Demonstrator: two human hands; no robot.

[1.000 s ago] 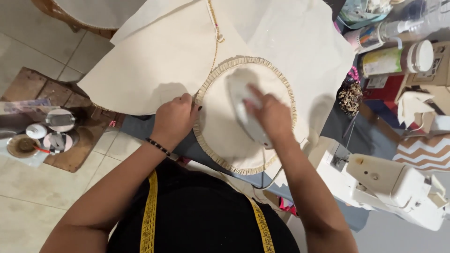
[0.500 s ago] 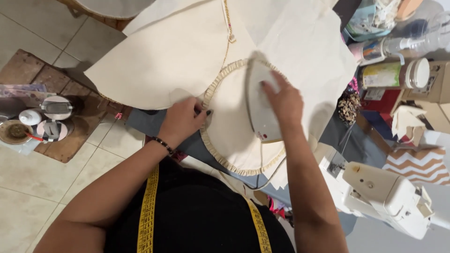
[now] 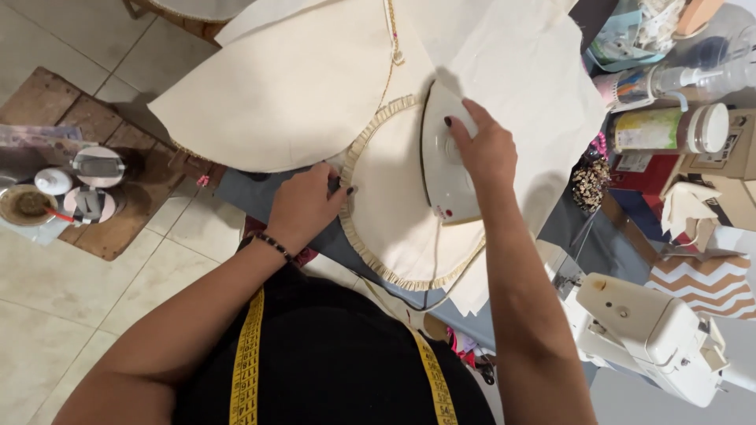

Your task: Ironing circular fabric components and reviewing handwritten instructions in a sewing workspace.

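The right hand (image 3: 482, 149) reaches forward with the forearm stretched up from the lower right, palm down and fingers curled over the handle of a white iron (image 3: 443, 161), which it grips; the iron lies flat on a round cream cloth (image 3: 394, 212) edged with a frilled trim, spread on the bench (image 3: 260, 189). The left hand (image 3: 305, 206) comes in from the lower left with the elbow bent and the wrist wearing a beaded bracelet (image 3: 273, 245); its fingers are folded down and pinch the frilled rim of the round cloth at its left side, holding it flat. A larger cream fabric piece (image 3: 291, 86) lies just beyond that hand. A yellow tape measure (image 3: 248, 362) hangs over the person's shoulders. A white sewing machine (image 3: 654, 330) stands to the lower right, well apart from both hands.
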